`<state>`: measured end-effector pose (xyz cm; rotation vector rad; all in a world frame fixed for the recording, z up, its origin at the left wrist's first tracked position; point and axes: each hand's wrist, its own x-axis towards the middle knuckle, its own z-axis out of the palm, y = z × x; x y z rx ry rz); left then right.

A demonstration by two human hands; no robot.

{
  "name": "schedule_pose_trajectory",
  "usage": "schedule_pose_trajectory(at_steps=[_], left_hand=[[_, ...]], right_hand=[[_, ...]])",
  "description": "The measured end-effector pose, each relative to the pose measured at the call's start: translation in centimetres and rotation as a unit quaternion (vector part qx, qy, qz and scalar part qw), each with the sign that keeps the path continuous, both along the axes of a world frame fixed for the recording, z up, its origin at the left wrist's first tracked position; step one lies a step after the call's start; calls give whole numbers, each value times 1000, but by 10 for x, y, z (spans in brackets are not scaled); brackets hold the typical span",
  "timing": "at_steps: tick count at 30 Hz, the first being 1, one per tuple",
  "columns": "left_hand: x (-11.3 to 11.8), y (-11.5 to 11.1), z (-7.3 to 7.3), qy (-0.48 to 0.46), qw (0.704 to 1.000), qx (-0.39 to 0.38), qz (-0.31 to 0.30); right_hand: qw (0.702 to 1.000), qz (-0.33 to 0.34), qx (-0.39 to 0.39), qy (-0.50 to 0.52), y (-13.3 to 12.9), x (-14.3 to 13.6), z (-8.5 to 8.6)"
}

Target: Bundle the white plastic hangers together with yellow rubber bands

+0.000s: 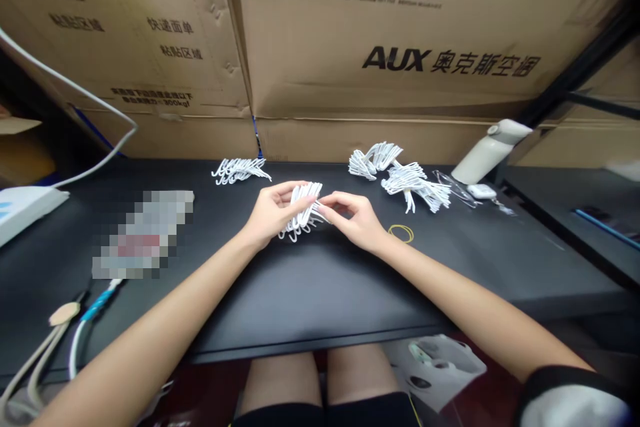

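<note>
1. While both hands meet over the middle of the smooth black tabletop (320,293), a dense bundle of slim, rod-like white hooks (306,205) is held between them, raised in front of the person.
2. The bundle looks bright, even white. Its straight shanks lie packed side by side, slanting with their upper ends toward the right, while rounded, J-shaped ends curl out unevenly underneath. Whether the hooks are plastic or coated metal, I cannot tell.
3. The left hand (270,212) grips the bundle from its left side, thumb across the front and fingers behind.
4. The right hand (356,217) has its thumb and forefinger pinched on the bundle's right edge; how many hooks they grip is too small to tell.
5. Beyond the left hand lies a loose row of matching white hooks (241,170), curved ends facing left.
6. Beyond the right hand rest fanned clusters of white hooks (417,185), heaped close together, their ends splayed. A thin yellow ring-shaped band (411,235) lies just beside the right forearm.
</note>
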<state>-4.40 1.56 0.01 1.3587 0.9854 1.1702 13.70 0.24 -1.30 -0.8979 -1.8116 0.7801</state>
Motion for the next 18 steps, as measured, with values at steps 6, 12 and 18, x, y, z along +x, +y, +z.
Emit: schedule_pose_trajectory(at_steps=[6, 12, 18], left_hand=[[-3, 1, 1, 17, 999, 12, -25], [-5, 1, 2, 13, 999, -4, -30], [-9, 12, 4, -74, 995, -38, 63]], right_hand=[[997, -9, 79, -19, -5, -3, -1], [995, 2, 86, -52, -5, -1, 1], [997, -60, 22, 33, 4, 5, 0]])
